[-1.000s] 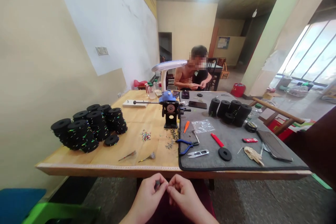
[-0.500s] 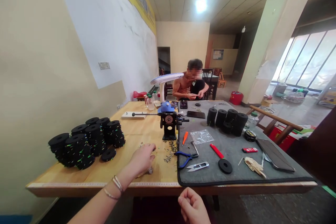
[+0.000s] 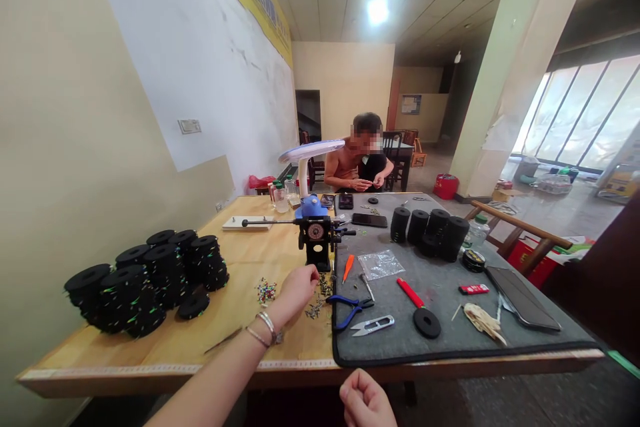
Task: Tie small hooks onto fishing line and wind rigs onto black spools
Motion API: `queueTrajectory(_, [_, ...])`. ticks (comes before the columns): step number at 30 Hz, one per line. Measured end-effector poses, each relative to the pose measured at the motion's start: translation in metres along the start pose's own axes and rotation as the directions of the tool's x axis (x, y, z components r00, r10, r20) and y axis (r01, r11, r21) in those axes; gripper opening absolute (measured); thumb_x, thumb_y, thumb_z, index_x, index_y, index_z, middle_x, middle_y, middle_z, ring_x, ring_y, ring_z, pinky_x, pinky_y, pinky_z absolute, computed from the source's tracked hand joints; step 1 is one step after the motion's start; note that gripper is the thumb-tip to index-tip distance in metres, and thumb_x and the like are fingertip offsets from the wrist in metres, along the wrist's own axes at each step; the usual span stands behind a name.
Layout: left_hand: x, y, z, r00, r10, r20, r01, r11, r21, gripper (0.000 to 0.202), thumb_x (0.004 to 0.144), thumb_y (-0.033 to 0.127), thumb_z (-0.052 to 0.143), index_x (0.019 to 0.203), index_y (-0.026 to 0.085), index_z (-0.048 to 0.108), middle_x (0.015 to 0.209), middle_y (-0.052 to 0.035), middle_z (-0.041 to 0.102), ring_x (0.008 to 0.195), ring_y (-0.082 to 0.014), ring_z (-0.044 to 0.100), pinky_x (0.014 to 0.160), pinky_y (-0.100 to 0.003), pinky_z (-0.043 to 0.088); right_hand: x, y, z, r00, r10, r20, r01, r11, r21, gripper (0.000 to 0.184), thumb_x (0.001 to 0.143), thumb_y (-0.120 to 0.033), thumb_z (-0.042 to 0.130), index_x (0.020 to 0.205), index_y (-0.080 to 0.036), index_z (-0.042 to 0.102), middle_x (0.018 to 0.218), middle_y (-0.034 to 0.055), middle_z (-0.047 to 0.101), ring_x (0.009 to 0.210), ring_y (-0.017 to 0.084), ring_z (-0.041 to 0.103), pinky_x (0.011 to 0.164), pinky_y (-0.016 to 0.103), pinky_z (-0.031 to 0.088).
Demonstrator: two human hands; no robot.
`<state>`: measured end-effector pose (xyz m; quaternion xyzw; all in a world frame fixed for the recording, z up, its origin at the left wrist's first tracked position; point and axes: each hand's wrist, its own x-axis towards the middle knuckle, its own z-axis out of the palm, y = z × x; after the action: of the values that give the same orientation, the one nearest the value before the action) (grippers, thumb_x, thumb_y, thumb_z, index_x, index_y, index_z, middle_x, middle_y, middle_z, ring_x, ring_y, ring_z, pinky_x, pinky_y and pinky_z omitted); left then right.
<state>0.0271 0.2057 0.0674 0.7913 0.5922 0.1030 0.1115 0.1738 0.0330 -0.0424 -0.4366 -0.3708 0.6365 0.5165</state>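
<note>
My left hand (image 3: 299, 290) reaches over the wooden tabletop, its fingers drawn together at the edge of a scatter of small metal pieces (image 3: 315, 310). Whatever its fingertips may hold is hidden. To its left lies a little heap of multicoloured beads (image 3: 267, 290). Just beyond the fingers stands a black hand-cranked winder (image 3: 317, 240) with a dial and a long rod. My right hand (image 3: 367, 397) is closed in a pinch below the table's front edge; I cannot make out anything in it. Blue-handled pliers (image 3: 351, 310) and thread snips (image 3: 373, 325) lie nearest on the grey mat.
Black foam spools (image 3: 163, 273) with coloured bits stand at left; plain black spools (image 3: 429, 230) stand at right. A lamp (image 3: 310, 205), a phone (image 3: 370, 220), an orange-handled tool (image 3: 349, 268), a foam disc (image 3: 427, 323) and a tablet (image 3: 523, 297) are about. Another person (image 3: 357, 160) sits opposite.
My left hand has moved right, from over the beads to the metal pieces, uncovering the bead heap and a thin dark tool. My right hand stays closed. The view has shifted slightly.
</note>
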Motion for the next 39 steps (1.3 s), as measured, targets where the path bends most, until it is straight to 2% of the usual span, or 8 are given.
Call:
queueTrajectory(5, [0.021, 0.006, 0.017, 0.996, -0.036, 0.076, 0.035, 0.999, 0.014, 0.026, 0.088, 0.031, 0.055, 0.109, 0.015, 0.058, 0.108, -0.0069, 0.063, 0.090, -0.0195, 0.062, 0.078, -0.040, 0.053, -0.003, -0.007, 0.001, 0.998, 0.046, -0.038, -0.045, 0.999, 0.028, 0.052, 0.054, -0.062, 0.071, 0.059, -0.022, 0.039, 0.034, -0.0147, 0.027, 0.030, 0.002, 0.018, 0.034, 0.017, 0.012])
queueTrajectory(11, [0.022, 0.009, 0.019, 0.993, -0.031, 0.112, 0.028, 0.999, 0.032, 0.029, 0.088, 0.030, 0.055, 0.114, 0.017, 0.056, 0.116, -0.0082, 0.059, 0.097, -0.0215, 0.061, 0.082, -0.042, 0.052, -0.017, -0.021, 0.009, 0.991, 0.052, -0.120, -0.046, 0.998, 0.052, 0.047, 0.059, -0.057, 0.072, 0.063, -0.020, 0.042, 0.038, -0.0148, 0.026, 0.034, 0.002, 0.016, 0.036, 0.017, 0.009])
queueTrajectory(19, [0.024, 0.013, 0.020, 0.993, -0.041, 0.114, 0.041, 0.999, 0.000, 0.032, 0.087, 0.030, 0.057, 0.115, 0.015, 0.055, 0.117, -0.0095, 0.059, 0.098, -0.0224, 0.060, 0.082, -0.042, 0.052, -0.026, -0.025, 0.011, 0.990, 0.068, -0.126, -0.059, 0.995, 0.078, 0.043, 0.064, -0.051, 0.072, 0.066, -0.019, 0.043, 0.043, -0.0136, 0.027, 0.038, 0.003, 0.017, 0.037, 0.017, 0.010])
queueTrajectory(28, [0.020, 0.014, 0.008, 0.997, -0.054, 0.059, 0.066, 0.971, -0.228, 0.027, 0.088, 0.028, 0.056, 0.111, 0.014, 0.057, 0.112, -0.0089, 0.060, 0.095, -0.0215, 0.061, 0.081, -0.042, 0.051, -0.026, -0.021, 0.010, 0.994, -0.026, -0.105, 0.021, 0.998, -0.055, 0.042, 0.069, -0.055, 0.067, 0.068, -0.018, 0.046, 0.045, -0.0116, 0.033, 0.039, 0.004, 0.023, 0.039, 0.017, 0.016])
queueTrajectory(32, [-0.016, 0.014, -0.011, 1.000, -0.021, 0.000, 0.019, 0.904, -0.426, 0.013, 0.086, 0.014, 0.048, 0.093, 0.013, 0.060, 0.091, -0.0083, 0.063, 0.088, -0.0195, 0.059, 0.080, -0.035, 0.047, -0.032, -0.025, 0.010, 0.985, -0.138, -0.103, 0.113, 0.969, -0.218, 0.041, 0.074, -0.056, 0.062, 0.070, -0.017, 0.051, 0.051, -0.0073, 0.041, 0.042, 0.006, 0.032, 0.041, 0.018, 0.024])
queueTrajectory(36, [-0.090, 0.013, -0.006, 0.996, 0.040, 0.086, 0.029, 0.739, -0.673, 0.007, 0.082, 0.017, 0.053, 0.087, 0.016, 0.057, 0.072, 0.0016, 0.059, 0.064, -0.0112, 0.055, 0.059, -0.022, 0.046, -0.042, -0.031, 0.014, 0.975, -0.223, -0.020, 0.198, 0.899, -0.390, 0.034, 0.082, -0.049, 0.056, 0.070, -0.017, 0.055, 0.051, -0.0054, 0.044, 0.044, 0.008, 0.038, 0.044, 0.020, 0.029])
queueTrajectory(37, [-0.110, 0.013, 0.000, 0.982, 0.051, 0.182, 0.132, 0.500, -0.856, 0.007, 0.080, 0.018, 0.057, 0.087, 0.016, 0.057, 0.070, 0.0026, 0.057, 0.059, -0.0090, 0.053, 0.056, -0.020, 0.043, -0.044, -0.031, 0.015, 0.971, -0.238, 0.009, 0.219, 0.879, -0.425, 0.032, 0.084, -0.046, 0.055, 0.070, -0.017, 0.055, 0.050, -0.0053, 0.045, 0.044, 0.008, 0.039, 0.046, 0.020, 0.030])
queueTrajectory(39, [-0.144, 0.011, 0.016, 0.921, 0.058, 0.386, 0.384, 0.038, -0.922, 0.014, 0.074, 0.020, 0.067, 0.083, 0.016, 0.058, 0.069, 0.0029, 0.057, 0.060, -0.0072, 0.053, 0.054, -0.017, 0.040, -0.048, -0.032, 0.020, 0.964, -0.256, 0.066, 0.256, 0.843, -0.474, 0.028, 0.086, -0.041, 0.053, 0.071, -0.018, 0.057, 0.049, -0.0051, 0.047, 0.044, 0.009, 0.042, 0.048, 0.020, 0.032])
